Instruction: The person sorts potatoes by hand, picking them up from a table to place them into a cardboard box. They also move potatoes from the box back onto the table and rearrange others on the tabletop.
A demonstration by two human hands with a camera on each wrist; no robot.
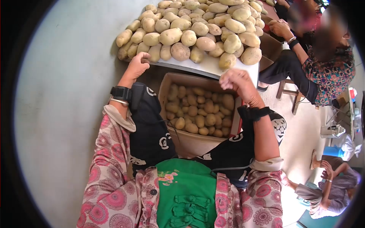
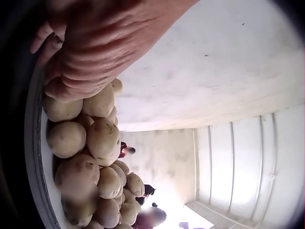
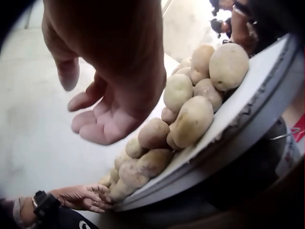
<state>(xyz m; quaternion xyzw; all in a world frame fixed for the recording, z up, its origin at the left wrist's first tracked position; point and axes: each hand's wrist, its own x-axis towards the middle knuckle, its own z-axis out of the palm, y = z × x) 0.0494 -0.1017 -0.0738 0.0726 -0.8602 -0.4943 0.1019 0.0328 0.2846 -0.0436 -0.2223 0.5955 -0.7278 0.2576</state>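
A big heap of potatoes [image 1: 190,37] covers the white table [image 1: 213,69] in front of me. At its near left corner is my left hand [image 1: 137,68], with fingertips right at the closest potatoes and nothing held. The left wrist view shows that hand over a potato [image 2: 67,140] and others along the edge. My right hand [image 1: 240,81] is raised near the table's front edge, above the box. Its fingers are loosely bent with nothing between them, as the right wrist view shows, beside a potato [image 3: 192,121] on the heap.
Below the table edge, between my knees, stands a cardboard box [image 1: 164,89] holding many smaller potatoes [image 1: 199,110]. At the right a seated person [image 1: 327,76] works beside the table, near a wooden stool [image 1: 289,93]. Another person [image 1: 330,190] sits farther right.
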